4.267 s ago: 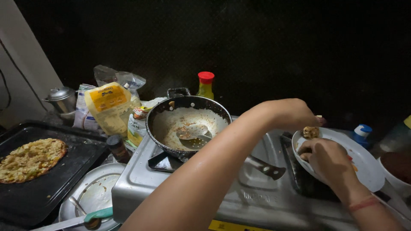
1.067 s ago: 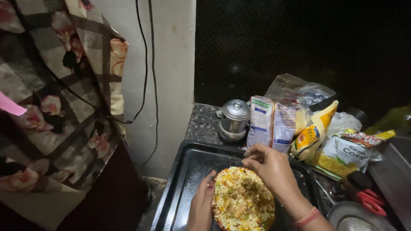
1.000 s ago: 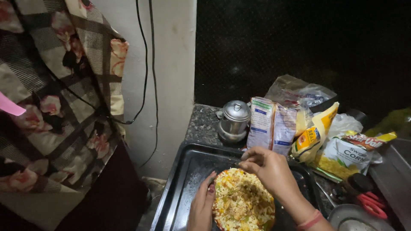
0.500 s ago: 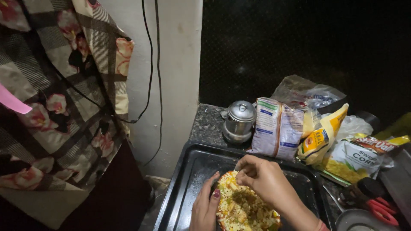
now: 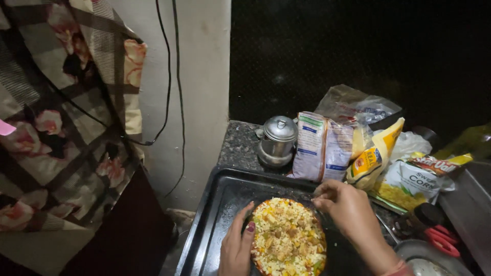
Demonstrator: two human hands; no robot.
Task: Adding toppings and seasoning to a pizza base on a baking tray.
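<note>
A small round pizza (image 5: 289, 237) covered with grated cheese and chopped toppings lies in a black baking tray (image 5: 220, 204) on a dark stone counter. My left hand (image 5: 236, 245) rests with its fingers against the pizza's left edge. My right hand (image 5: 349, 210) hovers over the pizza's upper right rim, fingertips pinched together. Whether anything is between those fingers is too small to tell.
Behind the tray stand a small steel lidded pot (image 5: 277, 141) and several food packets (image 5: 324, 147), including a yellow bag (image 5: 375, 155) and a sweetcorn pack (image 5: 415, 180). A white wall with hanging cables (image 5: 174, 76) and flowered cloth (image 5: 66, 128) are at left. Red-handled scissors (image 5: 440, 241) lie at right.
The view swung from the stove and pan to the baking tray. Over the last second my right hand shifted slightly across the pizza's far edge while my left hand stayed at its side.
</note>
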